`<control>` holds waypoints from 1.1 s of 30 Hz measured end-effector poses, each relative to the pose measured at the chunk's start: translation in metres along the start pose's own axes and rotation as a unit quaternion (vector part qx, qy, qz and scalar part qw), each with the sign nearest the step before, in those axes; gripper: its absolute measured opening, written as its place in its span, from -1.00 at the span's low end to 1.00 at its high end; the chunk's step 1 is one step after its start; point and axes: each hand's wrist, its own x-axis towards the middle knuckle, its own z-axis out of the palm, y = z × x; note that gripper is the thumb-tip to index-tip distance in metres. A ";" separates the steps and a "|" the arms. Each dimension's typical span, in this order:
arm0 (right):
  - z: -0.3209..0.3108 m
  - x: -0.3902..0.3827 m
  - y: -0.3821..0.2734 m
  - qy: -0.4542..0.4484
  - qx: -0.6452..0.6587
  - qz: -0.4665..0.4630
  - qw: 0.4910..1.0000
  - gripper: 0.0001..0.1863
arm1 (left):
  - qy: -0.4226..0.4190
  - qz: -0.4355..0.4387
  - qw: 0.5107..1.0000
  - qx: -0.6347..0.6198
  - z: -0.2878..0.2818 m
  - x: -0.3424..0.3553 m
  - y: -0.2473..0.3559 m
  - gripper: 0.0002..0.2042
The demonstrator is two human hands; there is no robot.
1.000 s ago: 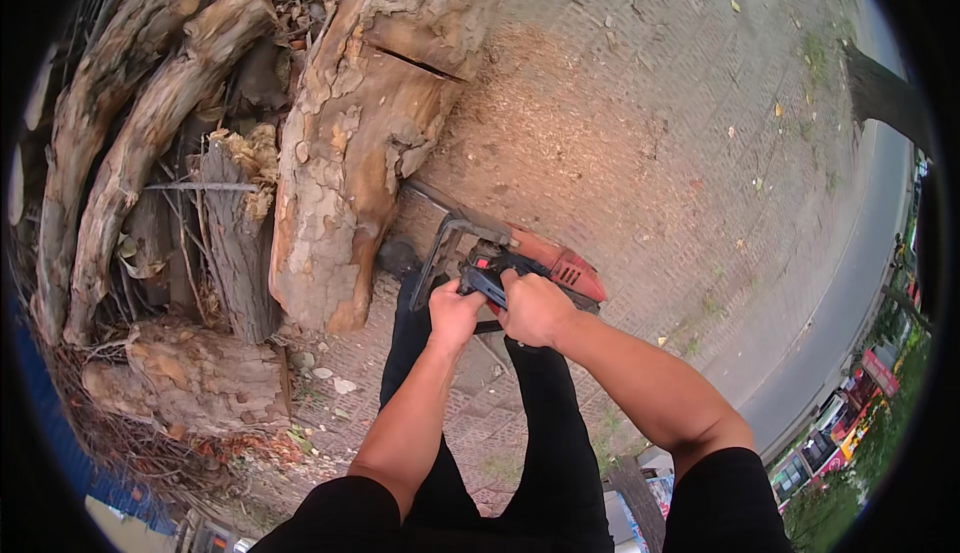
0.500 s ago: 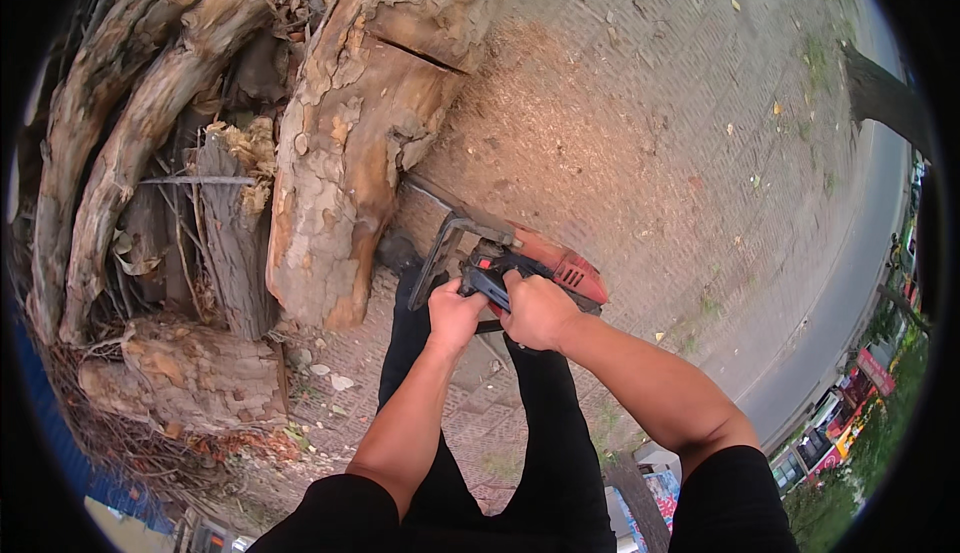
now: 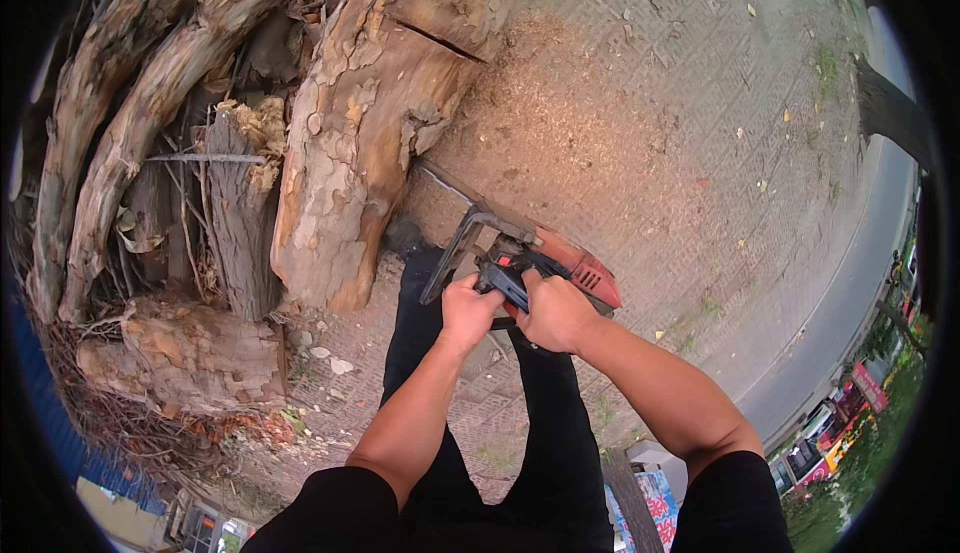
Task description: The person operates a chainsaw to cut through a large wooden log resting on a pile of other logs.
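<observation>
A red and black chainsaw (image 3: 576, 263) is held low over the paving, in front of my legs. My left hand (image 3: 466, 311) is closed on its black handle, with the thumb along the top. Just right of it, my right hand (image 3: 552, 315) grips the same handle area, fingers partly hidden under it. The bar (image 3: 450, 183) points up and left toward a large log (image 3: 345, 153) with peeling bark; its tip is at the log's right side, and I cannot tell whether it touches. A dark straight cut crosses the log's upper part.
Curved logs (image 3: 150, 103), a split trunk piece (image 3: 245, 213) and a short log (image 3: 190, 358) fill the left, among twigs. Sawdust (image 3: 560, 103) covers the paving right of the large log. A tree trunk (image 3: 885, 103) and a road (image 3: 820, 323) lie at the far right.
The chainsaw and both my hands sit slightly farther right in the picture, still gripped the same way. The surroundings have shifted a little with my head.
</observation>
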 end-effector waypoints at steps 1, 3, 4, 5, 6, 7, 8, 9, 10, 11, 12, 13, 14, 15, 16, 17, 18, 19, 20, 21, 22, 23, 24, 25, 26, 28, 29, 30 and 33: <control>-0.002 -0.010 -0.003 -0.031 0.005 0.016 0.999 -0.61 | 0.000 -0.016 1.000 -0.008 0.002 -0.011 -0.004 -0.88; 0.003 -0.028 0.006 -0.034 0.010 0.023 0.999 -0.61 | -0.021 -0.024 0.999 0.002 0.014 -0.030 0.005 -0.87; 0.002 -0.033 0.008 -0.031 0.015 0.026 0.999 -0.62 | -0.014 -0.014 1.000 -0.006 0.018 -0.036 0.013 -0.87; 0.002 -0.029 0.007 -0.018 0.020 0.015 1.000 -0.62 | -0.014 -0.012 1.000 -0.008 0.017 -0.032 0.014 -0.87; 0.001 -0.022 0.005 -0.018 0.019 0.015 1.000 -0.62 | -0.009 -0.034 0.999 0.024 0.012 -0.024 0.017 -0.89; 0.000 -0.011 0.002 -0.013 0.013 0.009 1.000 -0.62 | -0.004 -0.056 0.997 0.056 0.006 -0.016 0.019 -0.91; -0.003 0.000 -0.001 -0.006 0.005 0.001 1.000 -0.61 | 0.006 -0.034 0.999 0.023 0.002 -0.003 0.016 -0.93; 0.000 0.013 0.001 0.003 0.002 -0.006 1.000 -0.61 | 0.017 -0.017 1.000 -0.017 0.002 0.009 0.013 -0.93; 0.001 0.014 0.001 0.001 0.005 -0.006 1.000 -0.61 | 0.028 -0.006 0.998 -0.054 -0.001 0.014 0.014 -0.93; 0.001 0.013 0.002 0.001 -0.002 0.000 1.000 -0.61 | 0.015 -0.018 0.998 -0.053 0.001 0.011 0.014 -0.93; -0.001 0.011 0.004 0.000 -0.008 0.007 1.000 -0.60 | 0.013 -0.020 0.998 -0.052 0.007 0.006 0.012 -0.93; -0.004 0.000 -0.003 -0.010 -0.002 0.000 1.000 -0.58 | 0.008 -0.025 0.999 -0.035 0.004 -0.005 0.004 -0.94; -0.006 -0.011 0.001 -0.012 0.001 0.001 1.000 -0.58 | -0.006 -0.029 0.999 -0.025 0.010 -0.013 0.006 -0.94; -0.005 -0.022 0.004 -0.032 0.008 0.020 0.999 -0.58 | -0.038 -0.060 0.997 -0.023 0.012 -0.025 0.009 -0.93; -0.006 -0.032 0.008 -0.047 0.009 0.039 0.998 -0.59 | -0.038 -0.046 0.998 -0.026 0.019 -0.035 0.019 -0.92; -0.005 -0.039 0.008 -0.045 0.002 0.037 0.998 -0.61 | -0.034 -0.023 0.999 -0.029 0.022 -0.040 0.018 -0.91; -0.006 -0.037 0.009 -0.044 0.000 0.038 0.998 -0.61 | -0.030 -0.001 0.999 -0.032 0.023 -0.042 0.018 -0.90; -0.008 -0.035 0.005 -0.038 0.000 0.032 0.999 -0.62 | -0.031 -0.022 0.999 -0.040 0.021 -0.040 0.021 -0.90; -0.009 -0.030 0.000 -0.030 -0.001 0.027 0.999 -0.62 | -0.033 -0.043 0.997 -0.048 0.016 -0.033 0.023 -0.90; -0.009 -0.018 -0.002 -0.036 -0.013 0.022 0.999 -0.63 | -0.018 -0.035 0.999 -0.026 0.011 -0.024 0.021 -0.91; -0.007 -0.005 -0.003 -0.015 -0.011 -0.001 1.000 -0.62 | -0.010 -0.021 0.999 -0.047 0.003 -0.007 0.007 -0.93; -0.003 0.008 -0.004 -0.010 -0.011 0.005 1.000 -0.62 | 0.002 -0.021 0.998 -0.057 0.000 0.003 0.011 -0.94; -0.003 0.016 -0.004 -0.005 -0.012 0.010 1.000 -0.61 | 0.013 -0.020 0.998 -0.066 0.001 0.011 0.013 -0.95; -0.005 0.014 -0.010 -0.017 -0.001 0.004 1.000 -0.60 | 0.023 0.005 0.997 -0.074 -0.003 0.012 0.004 -0.95; -0.003 0.007 -0.011 -0.021 0.003 0.002 1.000 -0.60 | 0.026 0.002 0.997 -0.070 -0.004 0.004 -0.002 -0.95; -0.002 -0.014 -0.004 -0.048 0.002 0.028 0.998 -0.59 | -0.010 -0.005 1.000 -0.005 0.000 -0.015 -0.012 -0.92; -0.002 -0.027 0.002 -0.052 0.011 0.044 0.998 -0.59 | -0.028 -0.034 0.999 0.015 0.009 -0.027 -0.004 -0.90; 0.000 -0.032 0.003 -0.053 0.011 0.045 0.997 -0.59 | -0.027 -0.033 0.999 0.012 0.015 -0.036 0.001 -0.90; -0.002 -0.032 0.003 -0.029 0.007 0.018 0.999 -0.61 | -0.004 -0.029 1.000 -0.006 0.017 -0.037 0.018 -0.91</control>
